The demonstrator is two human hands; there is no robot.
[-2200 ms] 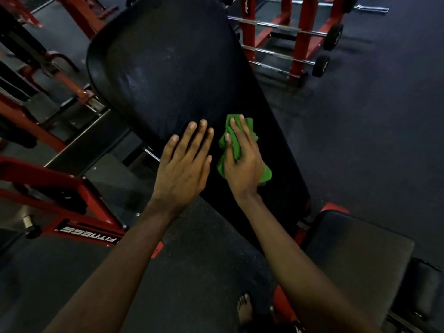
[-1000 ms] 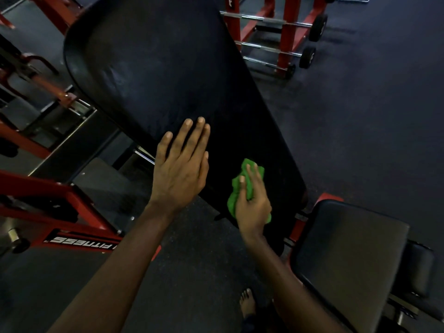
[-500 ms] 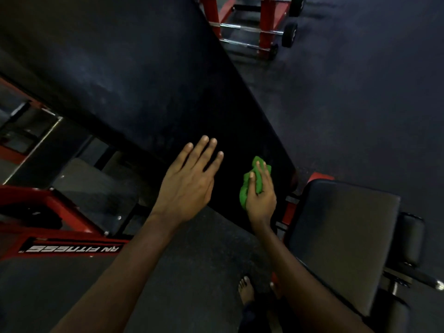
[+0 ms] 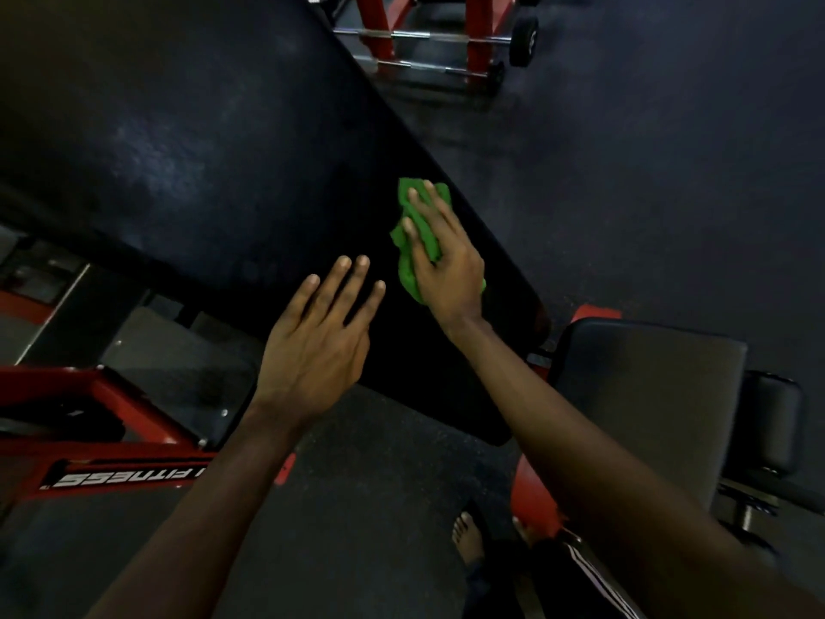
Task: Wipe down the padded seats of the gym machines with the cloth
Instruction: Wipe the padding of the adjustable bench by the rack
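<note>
Right hand (image 4: 448, 270): palm down, fingers nearly straight and laid over the cloth (image 4: 407, 266), pressing it to the pad; thumb also lies on the cloth. No curl round it can be seen.

Cloth: green, bunched, mostly under the right hand, on the pad's lower end near its right edge.

Left hand (image 4: 312, 350): open and flat, fingers straight and slightly spread, holding nothing. Fingers lie over the pad's near edge just left of the cloth, and the palm hangs past that edge. Whether it touches the pad cannot be told.

Pad (image 4: 201, 140): long, black, tilted, running from the upper left down to the lower right, with dull pale smears on its upper part.

Seat (image 4: 647, 395): black, square, just beyond the pad's lower end, to the right, with a red bracket between them.

Roller (image 4: 774, 422): black, at the seat's right side.

Frame (image 4: 125, 444): red, below the pad's left edge, with white lettering.

Rack (image 4: 473, 29): red, holding chrome bars, at top centre.

Foot (image 4: 466, 536): bare, on the floor (image 4: 669, 172), which is dark and speckled.
</note>
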